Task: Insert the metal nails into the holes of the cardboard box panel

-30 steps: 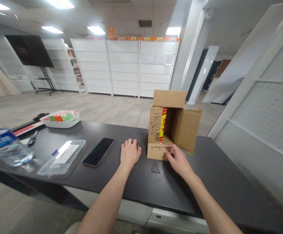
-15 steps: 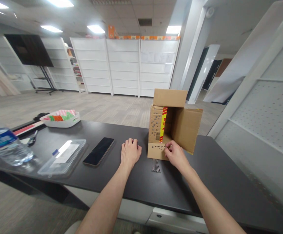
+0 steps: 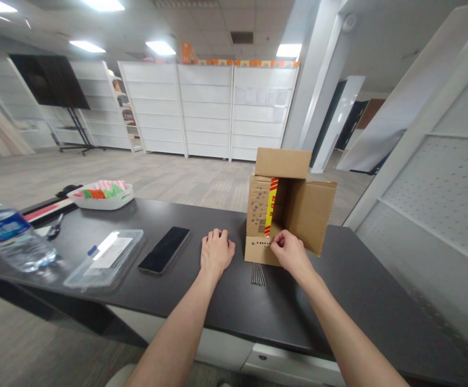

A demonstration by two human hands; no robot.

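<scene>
My right hand [image 3: 288,250] is closed in a pinch against the low front flap of an opened cardboard box [image 3: 310,212]. Whatever the fingertips hold is hidden or too small to make out. Small dark holes run in a row along that flap, just left of the fingers. Several thin metal nails [image 3: 259,274] lie side by side on the table below the flap. My left hand [image 3: 217,250] rests palm down on the dark tabletop, left of the box, its fingers loosely bent and holding nothing.
Left of my left hand lies a black phone [image 3: 164,250], then a clear plastic case [image 3: 105,260]. A water bottle [image 3: 6,228] stands at the far left. Behind them sits a white tray [image 3: 105,202] with colourful contents. A perforated panel [image 3: 455,183] borders the right side.
My right hand has shifted slightly left along the flap, its fingers drawn closer together. My left hand stays in place on the table.
</scene>
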